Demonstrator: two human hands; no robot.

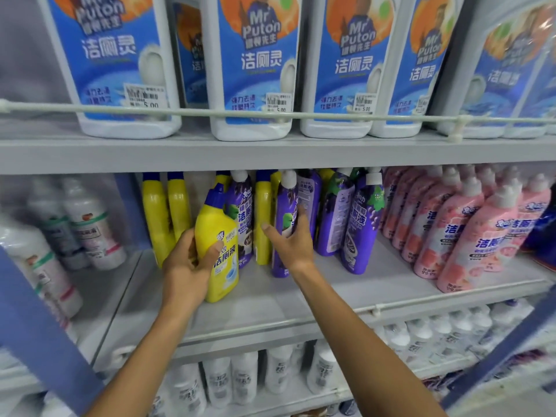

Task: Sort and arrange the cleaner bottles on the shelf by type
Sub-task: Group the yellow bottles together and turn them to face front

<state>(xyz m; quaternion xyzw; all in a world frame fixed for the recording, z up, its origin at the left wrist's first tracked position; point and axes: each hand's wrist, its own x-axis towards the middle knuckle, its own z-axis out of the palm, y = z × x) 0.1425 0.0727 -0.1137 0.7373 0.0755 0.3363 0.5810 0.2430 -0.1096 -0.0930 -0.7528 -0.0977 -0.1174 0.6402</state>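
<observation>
Fingers (215,250) round yellow bottle (223,225) — left hand (186,266)

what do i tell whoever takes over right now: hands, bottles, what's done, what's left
Left hand grips a yellow bottle at the front of the middle shelf.
Right hand grips a purple bottle just to its right.
Done: pink bottles are grouped at the right; two yellow ones stand together at the left.
Left: yellow and purple are mixed in the middle; a stray yellow stands between purples. Probably yellows go left, purples right.
</observation>
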